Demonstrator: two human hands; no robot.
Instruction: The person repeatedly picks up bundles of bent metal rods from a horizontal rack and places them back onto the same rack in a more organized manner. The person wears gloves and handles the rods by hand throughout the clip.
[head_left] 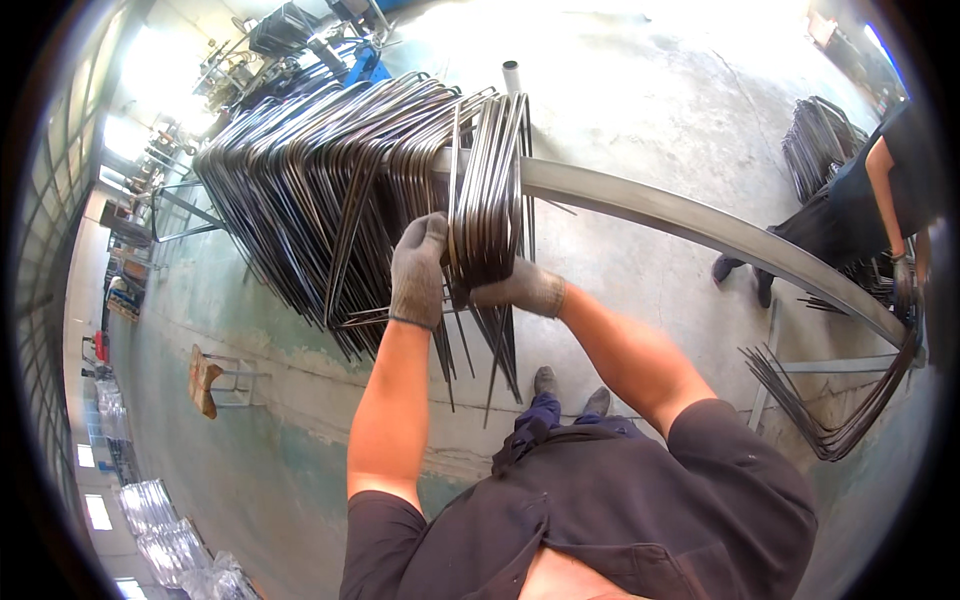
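Note:
A bundle of bent metal rods (485,200) hangs over a long metal rail (640,205) in front of me. On its left side my left hand (418,265), in a grey knitted glove, has its fingers closed on the rods at their bend. From the right, my gloved right hand (522,288) grips the lower part of the same bundle, its fingertips hidden behind the rods. Immediately left, a dense row of similar bent rods (300,190) hangs on the rail, with loose ends pointing down toward the floor.
A co-worker in dark clothes (850,205) stands near the rail's right end, where more bent rods (830,430) hang. An upright tube (511,78) rises behind the rail. A small stool (205,380) stands at left. Wrapped bundles (165,540) lie lower left.

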